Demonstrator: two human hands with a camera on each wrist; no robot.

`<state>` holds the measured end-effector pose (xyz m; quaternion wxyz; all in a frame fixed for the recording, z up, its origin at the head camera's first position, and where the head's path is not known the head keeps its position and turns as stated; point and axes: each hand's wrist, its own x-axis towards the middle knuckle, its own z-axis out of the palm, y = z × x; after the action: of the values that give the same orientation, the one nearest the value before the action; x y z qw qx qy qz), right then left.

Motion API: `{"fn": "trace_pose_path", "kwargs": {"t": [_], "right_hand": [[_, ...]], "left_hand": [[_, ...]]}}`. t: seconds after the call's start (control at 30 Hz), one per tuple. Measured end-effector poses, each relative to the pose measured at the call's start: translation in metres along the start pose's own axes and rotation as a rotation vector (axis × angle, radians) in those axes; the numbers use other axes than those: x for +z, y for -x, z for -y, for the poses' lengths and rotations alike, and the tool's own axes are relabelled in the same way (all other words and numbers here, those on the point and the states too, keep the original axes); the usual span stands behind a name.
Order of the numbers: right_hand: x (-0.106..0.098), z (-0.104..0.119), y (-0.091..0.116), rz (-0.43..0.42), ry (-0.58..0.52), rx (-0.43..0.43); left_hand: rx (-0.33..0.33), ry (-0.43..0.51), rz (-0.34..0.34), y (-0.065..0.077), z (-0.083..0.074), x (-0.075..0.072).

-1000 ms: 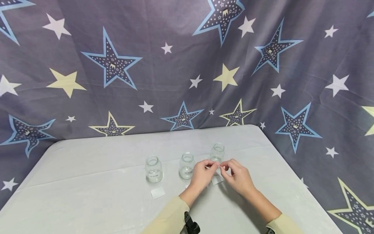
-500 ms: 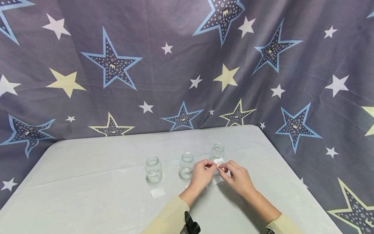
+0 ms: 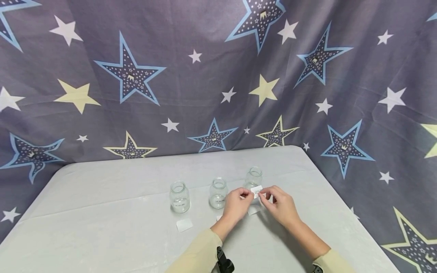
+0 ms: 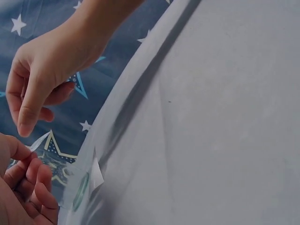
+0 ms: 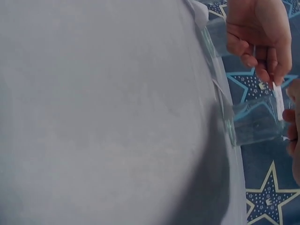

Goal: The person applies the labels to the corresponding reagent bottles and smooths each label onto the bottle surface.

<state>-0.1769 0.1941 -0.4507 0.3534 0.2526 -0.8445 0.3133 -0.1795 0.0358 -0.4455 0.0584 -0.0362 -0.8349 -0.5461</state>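
Note:
My left hand (image 3: 235, 204) pinches a small white label (image 3: 256, 189) with dark print, in front of the rightmost glass jar (image 3: 253, 175). In the left wrist view the label (image 4: 39, 141) stands up thin between thumb and fingers of that hand (image 4: 28, 187). My right hand (image 3: 280, 206) is close on the right, thumb and forefinger drawn together by the label's right edge. I cannot tell whether its fingertips grip anything. Edge-on in the right wrist view, the label (image 5: 279, 102) lies between the left fingertips and the right hand (image 5: 293, 124).
Two more glass jars stand to the left, the middle jar (image 3: 218, 192) and the left jar (image 3: 179, 197), both with printed labels low down. White paper pieces lie before the jars, one on the left (image 3: 184, 225) and one below the label (image 3: 253, 209). A star-patterned curtain (image 3: 205, 76) borders the white-covered table (image 3: 102, 227).
The label, barely visible a second ago, now shows its printed face above the fingertips. My right hand has shifted slightly to the right; my left hand has hardly moved.

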Motion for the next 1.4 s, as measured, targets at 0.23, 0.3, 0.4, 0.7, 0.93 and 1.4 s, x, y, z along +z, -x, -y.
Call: {"fn": "trace_pose_path", "kwargs": {"t": [0.23,0.3,0.4,0.7,0.93,1.4], "right_hand": [[-0.004,-0.011,-0.002,0.156,-0.072,0.444],[-0.006,-0.013,-0.002,0.202,-0.100,0.494],[-0.006,-0.014,-0.002,0.238,-0.136,0.533],[-0.004,-0.020,-0.002,0.233,-0.220,0.607],[-0.001,-0.024,-0.004,0.222,-0.300,0.645],[0.006,-0.032,0.000,0.207,-0.353,0.665]], "left_hand": [[0.024,0.003,0.027,0.002,0.002,0.000],[0.026,0.004,0.043,0.002,0.002,0.000],[0.035,-0.004,0.058,0.003,0.001,0.000],[0.039,-0.038,0.073,0.001,0.003,0.001],[0.052,-0.074,0.053,-0.001,0.006,0.006],[0.026,-0.165,0.020,-0.006,0.005,0.009]]}}
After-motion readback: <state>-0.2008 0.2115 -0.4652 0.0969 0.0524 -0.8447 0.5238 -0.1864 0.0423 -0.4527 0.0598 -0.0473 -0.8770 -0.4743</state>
